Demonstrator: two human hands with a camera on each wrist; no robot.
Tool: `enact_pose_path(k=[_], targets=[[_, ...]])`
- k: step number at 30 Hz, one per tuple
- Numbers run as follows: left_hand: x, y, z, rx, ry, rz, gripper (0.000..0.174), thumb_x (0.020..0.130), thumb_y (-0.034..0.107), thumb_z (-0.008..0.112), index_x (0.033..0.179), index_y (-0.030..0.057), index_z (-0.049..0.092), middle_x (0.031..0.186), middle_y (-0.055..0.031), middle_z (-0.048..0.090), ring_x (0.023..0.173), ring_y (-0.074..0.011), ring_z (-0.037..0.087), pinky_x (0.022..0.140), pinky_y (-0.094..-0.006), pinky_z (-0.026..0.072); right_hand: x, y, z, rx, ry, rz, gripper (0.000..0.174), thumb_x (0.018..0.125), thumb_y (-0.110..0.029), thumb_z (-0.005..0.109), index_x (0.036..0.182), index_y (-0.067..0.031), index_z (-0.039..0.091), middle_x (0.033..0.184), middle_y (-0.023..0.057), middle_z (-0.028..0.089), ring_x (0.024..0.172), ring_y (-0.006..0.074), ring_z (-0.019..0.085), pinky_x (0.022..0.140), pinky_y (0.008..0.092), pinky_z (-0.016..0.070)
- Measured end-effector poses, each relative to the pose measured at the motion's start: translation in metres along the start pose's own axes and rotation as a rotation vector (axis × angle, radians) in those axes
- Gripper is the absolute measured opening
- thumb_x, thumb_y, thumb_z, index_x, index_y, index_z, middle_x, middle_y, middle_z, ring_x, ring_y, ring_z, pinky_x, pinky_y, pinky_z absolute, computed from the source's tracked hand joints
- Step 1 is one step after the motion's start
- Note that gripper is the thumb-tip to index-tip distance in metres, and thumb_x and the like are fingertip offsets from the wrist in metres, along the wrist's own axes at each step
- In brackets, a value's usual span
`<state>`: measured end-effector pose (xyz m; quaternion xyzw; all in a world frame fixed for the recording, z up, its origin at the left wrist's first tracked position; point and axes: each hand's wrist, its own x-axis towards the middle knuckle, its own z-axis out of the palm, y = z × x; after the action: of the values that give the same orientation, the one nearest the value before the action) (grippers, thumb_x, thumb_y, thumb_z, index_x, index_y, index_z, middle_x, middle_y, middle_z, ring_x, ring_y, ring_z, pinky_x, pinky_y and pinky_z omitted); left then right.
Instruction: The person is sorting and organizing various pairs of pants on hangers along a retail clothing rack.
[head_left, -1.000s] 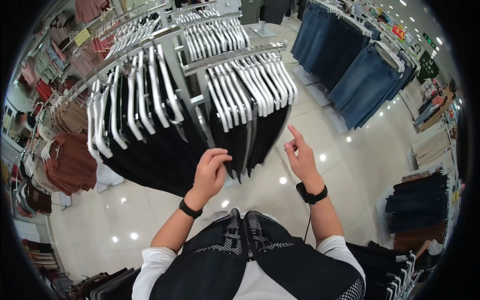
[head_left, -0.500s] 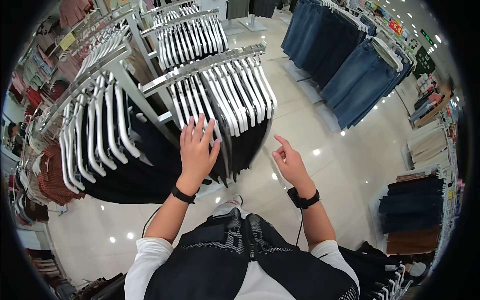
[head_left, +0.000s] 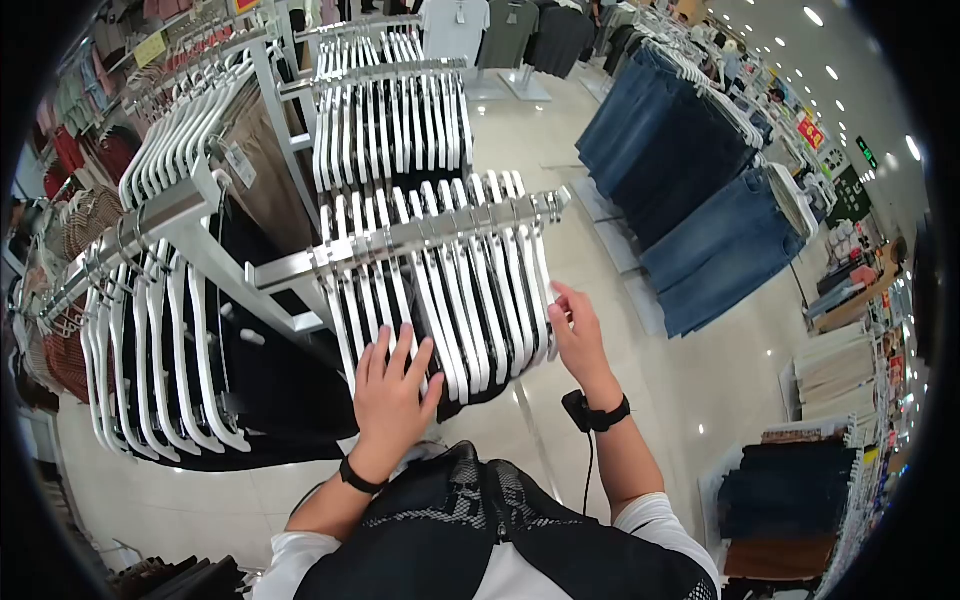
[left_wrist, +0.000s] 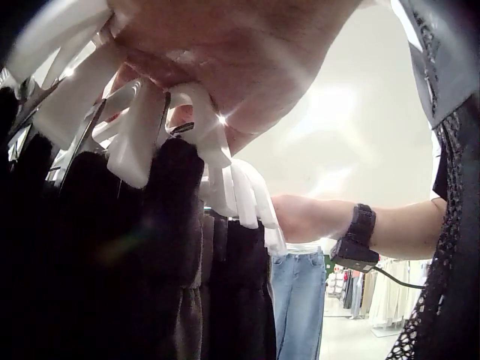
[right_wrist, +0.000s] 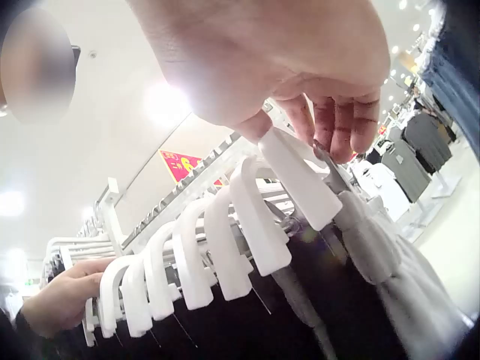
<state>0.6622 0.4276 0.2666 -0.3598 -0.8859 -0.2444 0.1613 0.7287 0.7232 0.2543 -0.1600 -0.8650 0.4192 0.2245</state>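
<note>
White hangers point(head_left: 455, 325) carrying black garments point(left_wrist: 82, 262) hang along a metal rail point(head_left: 400, 235). In the head view, my left hand point(head_left: 390, 405) rests on the hangers' near ends, its fingers spread. The left wrist view has that hand point(left_wrist: 247, 60) over the hanger ends, some fingertips hidden among them. At the rail's right end is my right hand point(head_left: 582, 350). In the right wrist view, the right hand point(right_wrist: 285, 45) has its thumb and curled fingers on either side of the outermost hanger point(right_wrist: 300, 180), a grey garment beside it.
To the left is another row of hangers point(head_left: 170, 350) with black garments. Jeans point(head_left: 725, 250) hang on a rack to the right, across the tiled floor point(head_left: 660, 400). More hangers point(head_left: 395, 125) stand behind. Folded-looking dark garments point(head_left: 785, 490) hang at the lower right.
The view has moved closer over the rail. My left hand stays on the hangers, lower in view; my right hand, formerly apart from the row, has come to its outer hanger.
</note>
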Motion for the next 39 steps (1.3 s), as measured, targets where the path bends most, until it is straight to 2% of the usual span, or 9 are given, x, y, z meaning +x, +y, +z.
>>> enact_pose_path(k=[7, 10, 13, 14, 18, 21, 26, 33, 39], targets=[[0.007, 0.012, 0.003, -0.03, 0.008, -0.09, 0.041, 0.088, 0.019, 0.072, 0.127, 0.0069, 0.069, 0.139, -0.0156, 0.061, 0.136, -0.0398, 0.048, 0.111, -0.053, 0.0367, 0.023, 0.033, 0.018, 0.485, -0.154, 0.17, 0.052, 0.097, -0.005, 0.054, 0.147, -0.0011, 0.039, 0.075, 0.0003, 0.054, 0.072, 0.0095, 0.051, 0.07, 0.0255, 0.0453], [0.017, 0.028, 0.005, -0.11, 0.079, -0.024, 0.034, 0.087, 0.009, 0.069, 0.121, 0.0048, 0.07, 0.131, -0.0137, 0.066, 0.13, -0.0377, 0.055, 0.111, -0.0537, 0.0372, 0.032, 0.038, 0.013, 0.537, -0.253, 0.211, 0.056, 0.096, 0.0, 0.054, 0.148, -0.0025, 0.033, 0.077, -0.0002, 0.057, 0.073, 0.0076, 0.053, 0.073, 0.0234, 0.044], [0.029, 0.057, 0.016, -0.171, 0.096, 0.053, 0.031, 0.085, 0.008, 0.069, 0.116, 0.0077, 0.071, 0.128, -0.0104, 0.067, 0.127, -0.0339, 0.058, 0.11, -0.0525, 0.0393, 0.038, 0.044, 0.01, 0.596, -0.329, 0.233, 0.057, 0.097, -0.001, 0.056, 0.147, -0.003, 0.029, 0.078, 0.0006, 0.059, 0.072, 0.0077, 0.055, 0.071, 0.0243, 0.0453], [0.036, 0.071, 0.021, -0.177, 0.087, 0.075, 0.031, 0.085, 0.006, 0.068, 0.116, 0.0072, 0.071, 0.128, -0.0111, 0.067, 0.126, -0.0343, 0.058, 0.11, -0.0525, 0.0397, 0.04, 0.044, 0.009, 0.623, -0.337, 0.237, 0.06, 0.098, -0.01, 0.062, 0.146, -0.0023, 0.028, 0.07, -0.0009, 0.052, 0.068, 0.0087, 0.052, 0.065, 0.0257, 0.0428], [0.064, 0.131, 0.056, -0.145, 0.02, 0.079, 0.035, 0.086, 0.01, 0.07, 0.121, 0.0082, 0.069, 0.132, -0.0108, 0.065, 0.13, -0.0331, 0.056, 0.111, -0.0511, 0.0392, 0.058, 0.061, -0.023, 0.562, -0.572, 0.056, 0.059, 0.099, -0.021, 0.069, 0.146, -0.0049, 0.036, 0.078, 0.0012, 0.057, 0.07, 0.0099, 0.053, 0.066, 0.0262, 0.0435], [0.087, 0.169, 0.088, -0.056, -0.046, -0.022, 0.045, 0.087, 0.016, 0.071, 0.13, 0.0073, 0.065, 0.14, -0.0127, 0.06, 0.134, -0.0351, 0.052, 0.113, -0.0506, 0.0377, 0.075, 0.094, -0.058, 0.467, -0.702, -0.025, 0.051, 0.103, -0.018, 0.063, 0.148, -0.0048, 0.042, 0.087, 0.0024, 0.059, 0.081, 0.0097, 0.058, 0.076, 0.0258, 0.048], [0.107, 0.204, 0.124, 0.166, -0.059, -0.2, 0.054, 0.088, 0.019, 0.07, 0.138, 0.0029, 0.059, 0.146, -0.0145, 0.056, 0.14, -0.0363, 0.046, 0.117, -0.0507, 0.033, 0.097, 0.162, -0.116, 0.441, -0.762, 0.071, 0.049, 0.105, -0.022, 0.059, 0.148, -0.0053, 0.044, 0.089, 0.0039, 0.062, 0.085, 0.0129, 0.062, 0.079, 0.0288, 0.0495], [0.114, 0.225, 0.149, 0.369, 0.008, -0.362, 0.063, 0.084, 0.015, 0.071, 0.143, 0.0057, 0.055, 0.148, -0.0091, 0.054, 0.141, -0.0329, 0.045, 0.12, -0.0492, 0.0307, 0.115, 0.199, -0.172, 0.415, -0.827, 0.112, 0.047, 0.104, -0.026, 0.058, 0.145, -0.0049, 0.046, 0.086, 0.007, 0.065, 0.083, 0.0172, 0.065, 0.076, 0.0323, 0.0499], [0.13, 0.223, 0.164, 0.463, 0.107, -0.418, 0.062, 0.081, 0.009, 0.073, 0.141, 0.0061, 0.057, 0.138, -0.0102, 0.058, 0.128, -0.0306, 0.052, 0.11, -0.0476, 0.038, 0.148, 0.212, -0.174, 0.355, -0.886, 0.009, 0.045, 0.103, -0.026, 0.059, 0.141, -0.004, 0.05, 0.084, 0.0084, 0.065, 0.079, 0.0187, 0.063, 0.073, 0.034, 0.0501]])
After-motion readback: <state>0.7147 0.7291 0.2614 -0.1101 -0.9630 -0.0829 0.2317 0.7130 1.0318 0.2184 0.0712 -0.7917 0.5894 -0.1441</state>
